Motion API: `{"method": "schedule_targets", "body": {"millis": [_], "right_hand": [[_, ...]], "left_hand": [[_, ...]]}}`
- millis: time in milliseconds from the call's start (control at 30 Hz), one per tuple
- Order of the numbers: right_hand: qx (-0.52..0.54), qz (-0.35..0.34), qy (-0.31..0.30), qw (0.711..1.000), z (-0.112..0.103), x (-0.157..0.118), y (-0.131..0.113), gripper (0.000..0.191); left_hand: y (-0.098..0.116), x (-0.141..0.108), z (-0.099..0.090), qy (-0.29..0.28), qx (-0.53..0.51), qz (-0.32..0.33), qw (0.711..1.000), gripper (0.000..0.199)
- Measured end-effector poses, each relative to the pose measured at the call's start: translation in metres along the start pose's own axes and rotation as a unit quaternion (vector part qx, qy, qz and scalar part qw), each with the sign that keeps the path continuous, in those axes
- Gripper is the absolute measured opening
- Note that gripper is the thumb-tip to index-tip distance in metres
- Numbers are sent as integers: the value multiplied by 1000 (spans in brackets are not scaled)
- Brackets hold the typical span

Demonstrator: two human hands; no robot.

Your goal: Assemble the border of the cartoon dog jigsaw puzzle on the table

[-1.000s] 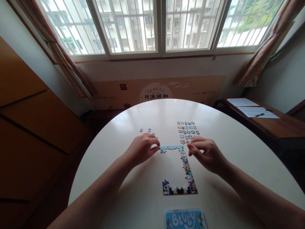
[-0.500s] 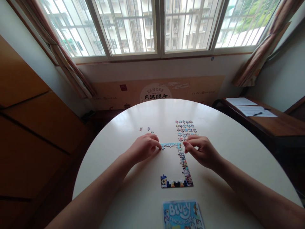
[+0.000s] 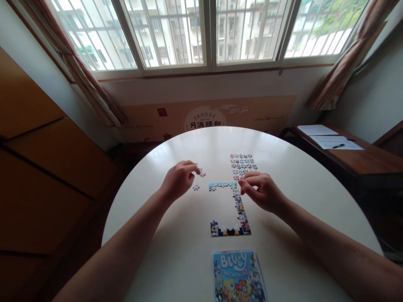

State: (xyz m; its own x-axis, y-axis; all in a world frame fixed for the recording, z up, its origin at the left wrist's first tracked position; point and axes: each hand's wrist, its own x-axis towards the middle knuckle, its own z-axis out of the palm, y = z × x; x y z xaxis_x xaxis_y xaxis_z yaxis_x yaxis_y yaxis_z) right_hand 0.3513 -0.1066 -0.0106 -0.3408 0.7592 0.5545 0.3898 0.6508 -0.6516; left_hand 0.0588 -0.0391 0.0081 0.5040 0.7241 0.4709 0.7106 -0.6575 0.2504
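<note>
A partly joined jigsaw puzzle [image 3: 240, 208] lies on the white round table [image 3: 176, 256], its top, right and bottom borders linked. My left hand [image 3: 180, 178] is above the table left of the puzzle, index finger stretched to a few loose puzzle pieces [image 3: 202, 173], its thumb apart from that fingertip. Below it lies another loose piece [image 3: 196, 187]. At the puzzle's upper right corner, my right hand [image 3: 263, 189] is closed in a pinch; whatever its fingertips hold, if anything, is too small to make out.
Rows of loose puzzle pieces [image 3: 242, 163] are laid out beyond the right hand. A blue picture card reading "Bluey" [image 3: 237, 272] lies nearest me. A brown side table [image 3: 374, 161] at right carries papers [image 3: 336, 142] and a pen. Windows stand behind.
My left hand has moved from the puzzle's upper left corner left and away to the loose pieces, uncovering one piece. My right hand stays by the upper right corner. The view tilts slightly down.
</note>
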Motion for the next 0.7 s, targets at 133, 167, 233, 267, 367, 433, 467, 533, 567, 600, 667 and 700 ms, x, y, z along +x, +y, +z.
{"method": "schedule_targets", "body": {"millis": [133, 167, 233, 267, 367, 433, 467, 533, 567, 600, 667, 700], "right_hand": [[0, 2, 4, 1000, 0, 0, 1, 44], [-1, 2, 4, 1000, 0, 0, 1, 44], [-2, 3, 2, 1000, 0, 0, 3, 45], [-2, 4, 2, 1000, 0, 0, 3, 45], [-5, 5, 2, 1000, 0, -1, 4, 44], [-7, 8, 4, 1000, 0, -1, 5, 44], [-7, 9, 5, 1000, 0, -1, 5, 44], [-5, 13, 6, 1000, 1, -2, 5, 44], [-4, 14, 6, 1000, 1, -2, 5, 44], [-3, 14, 5, 1000, 1, -2, 5, 44], [-2, 15, 5, 1000, 2, -2, 5, 45], [-1, 14, 4, 1000, 2, -2, 5, 45]], "left_hand": [[-10, 4, -12, 92, 17, -48, 994, 29], [-12, 4, -13, 104, 19, -64, 992, 28], [-16, 5, -12, 114, 14, -99, 988, 25], [-18, 5, -11, 111, 7, -117, 987, 23], [-23, 4, -7, 93, -28, -171, 981, 22], [-25, 4, -6, 84, -58, -194, 976, 22], [-25, 4, -5, 83, -73, -200, 974, 22], [-25, 4, -6, 85, -95, -206, 970, 22], [-25, 5, -6, 86, -104, -208, 969, 22], [-24, 5, -7, 87, -113, -210, 967, 22], [-24, 5, -7, 86, -131, -213, 964, 22], [-24, 5, -7, 85, -139, -213, 963, 22]]}}
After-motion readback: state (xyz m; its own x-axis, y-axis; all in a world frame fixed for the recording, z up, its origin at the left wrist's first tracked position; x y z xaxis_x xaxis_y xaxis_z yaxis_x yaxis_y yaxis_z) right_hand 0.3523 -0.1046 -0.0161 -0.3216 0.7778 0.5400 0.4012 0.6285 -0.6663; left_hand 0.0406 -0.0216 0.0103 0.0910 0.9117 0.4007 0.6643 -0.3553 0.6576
